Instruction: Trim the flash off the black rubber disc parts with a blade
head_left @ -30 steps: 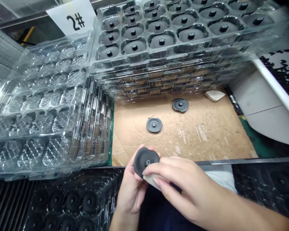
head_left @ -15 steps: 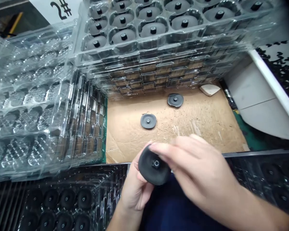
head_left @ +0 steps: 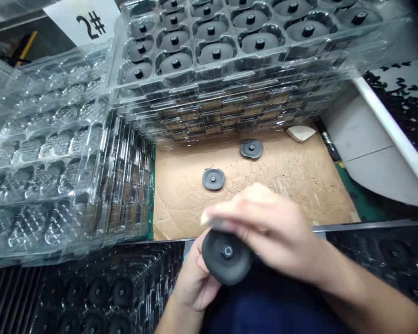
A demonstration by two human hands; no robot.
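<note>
My left hand (head_left: pixel 198 278) grips a black rubber disc (head_left: pixel 226 266) by its left edge, with the disc's dished face and small central stub turned up towards me. Bent over the disc's upper rim is my right hand (head_left: pixel 271 227), its fingers pressed together and blurred. Something thin and greyish shows under those fingertips, too smeared to name. Two similar discs lie apart on the cardboard sheet (head_left: pixel 181 208): a near disc (head_left: pixel 213 179) and a farther disc (head_left: pixel 251 148) with an uneven edge.
Stacked clear plastic trays (head_left: pixel 230 69) hold black discs at the back. Another stack of clear trays (head_left: pixel 55 185) stands at left. Dark discs sit in a tray (head_left: pixel 97 292) at lower left. A pale wedge (head_left: pixel 301 133) lies near a white-edged bin (head_left: pixel 393 120). Small black parts (head_left: pixel 404 106) lie beyond.
The held disc has come slightly down and nearer to me. My right hand has shifted left across its upper rim. The view has tilted a little.
</note>
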